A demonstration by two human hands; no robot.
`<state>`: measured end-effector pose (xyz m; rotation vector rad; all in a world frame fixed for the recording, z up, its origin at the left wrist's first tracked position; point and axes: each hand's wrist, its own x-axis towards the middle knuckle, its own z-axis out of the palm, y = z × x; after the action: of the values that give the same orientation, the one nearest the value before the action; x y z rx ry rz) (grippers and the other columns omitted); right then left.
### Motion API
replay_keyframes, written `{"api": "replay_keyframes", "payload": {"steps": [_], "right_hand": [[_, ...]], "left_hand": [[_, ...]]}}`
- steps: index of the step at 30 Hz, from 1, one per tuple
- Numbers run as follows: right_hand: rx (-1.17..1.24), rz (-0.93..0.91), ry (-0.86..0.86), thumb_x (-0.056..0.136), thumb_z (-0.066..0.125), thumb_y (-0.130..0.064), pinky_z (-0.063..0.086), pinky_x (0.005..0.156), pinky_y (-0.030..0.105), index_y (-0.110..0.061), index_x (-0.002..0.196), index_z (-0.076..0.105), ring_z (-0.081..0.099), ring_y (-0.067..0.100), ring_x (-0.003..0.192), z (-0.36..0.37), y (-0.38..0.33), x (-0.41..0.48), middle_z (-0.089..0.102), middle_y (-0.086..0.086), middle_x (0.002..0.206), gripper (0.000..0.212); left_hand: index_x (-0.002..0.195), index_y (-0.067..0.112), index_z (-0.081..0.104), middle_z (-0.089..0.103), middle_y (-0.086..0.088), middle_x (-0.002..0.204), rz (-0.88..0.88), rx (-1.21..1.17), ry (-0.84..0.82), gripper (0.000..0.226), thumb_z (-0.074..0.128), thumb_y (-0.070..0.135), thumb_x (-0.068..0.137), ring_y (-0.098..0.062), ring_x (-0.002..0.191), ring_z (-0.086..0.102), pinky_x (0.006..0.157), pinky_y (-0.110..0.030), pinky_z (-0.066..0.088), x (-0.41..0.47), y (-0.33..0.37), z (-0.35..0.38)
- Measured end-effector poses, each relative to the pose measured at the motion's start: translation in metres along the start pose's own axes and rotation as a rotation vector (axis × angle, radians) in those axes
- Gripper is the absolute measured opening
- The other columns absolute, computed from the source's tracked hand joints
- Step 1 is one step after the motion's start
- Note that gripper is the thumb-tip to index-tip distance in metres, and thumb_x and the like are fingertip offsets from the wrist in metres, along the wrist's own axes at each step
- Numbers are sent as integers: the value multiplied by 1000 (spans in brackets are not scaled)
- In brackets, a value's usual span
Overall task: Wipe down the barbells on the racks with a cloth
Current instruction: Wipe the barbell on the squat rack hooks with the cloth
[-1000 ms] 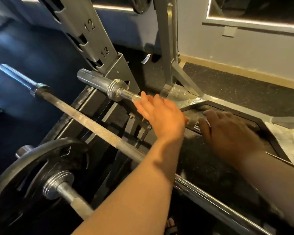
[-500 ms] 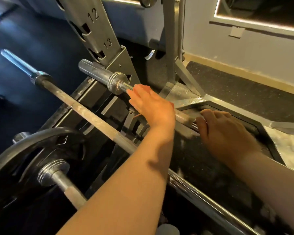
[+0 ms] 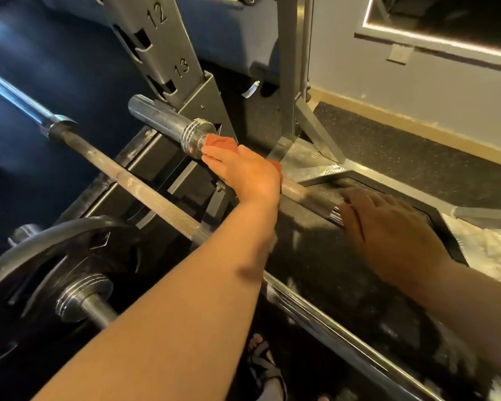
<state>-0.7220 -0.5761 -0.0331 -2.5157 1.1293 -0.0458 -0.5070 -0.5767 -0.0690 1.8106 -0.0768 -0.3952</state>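
Three barbells lie across the low rack. The far barbell [image 3: 159, 117] has a chrome sleeve and ribbed collar at its left end. My left hand [image 3: 243, 172] wraps over its shaft just right of the collar and holds an orange cloth [image 3: 220, 143] against the bar, the cloth touching the collar. My right hand [image 3: 388, 227] lies further right on the same shaft, fingers curled over the knurled part. The middle barbell [image 3: 145, 192] runs diagonally under my left forearm. The near barbell [image 3: 99, 311] carries a black plate [image 3: 49, 270] at lower left.
A grey rack upright [image 3: 156, 44] numbered 12 and 13 stands just behind the far sleeve. A second post [image 3: 289, 68] and steel base plates [image 3: 310, 163] sit to the right, by the wall. My sandalled foot [image 3: 261, 369] shows at the bottom on black rubber flooring.
My left hand has slid left along the far barbell up to the collar, and the orange cloth now shows under its fingers. My right hand has stayed on the shaft.
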Motion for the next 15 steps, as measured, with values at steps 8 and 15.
{"api": "replay_keyframes", "payload": {"steps": [8,15], "right_hand": [[-98,-111,-72,107,17,-51,50,90,39,-24,118,59,62,21,95,13,-24,39,65,2,105,51],[-205,-194,-40,105,39,-27,47,64,35,-14,113,57,60,25,80,12,-31,38,60,7,96,24]], "left_hand": [[161,15,-10,0,-5,169,25,36,8,70,36,25,109,-29,148,31,120,-47,34,-2,-4,3],[161,22,1,23,-6,163,-24,-69,-10,72,46,20,106,-28,141,42,115,-46,40,-43,-1,3]]}}
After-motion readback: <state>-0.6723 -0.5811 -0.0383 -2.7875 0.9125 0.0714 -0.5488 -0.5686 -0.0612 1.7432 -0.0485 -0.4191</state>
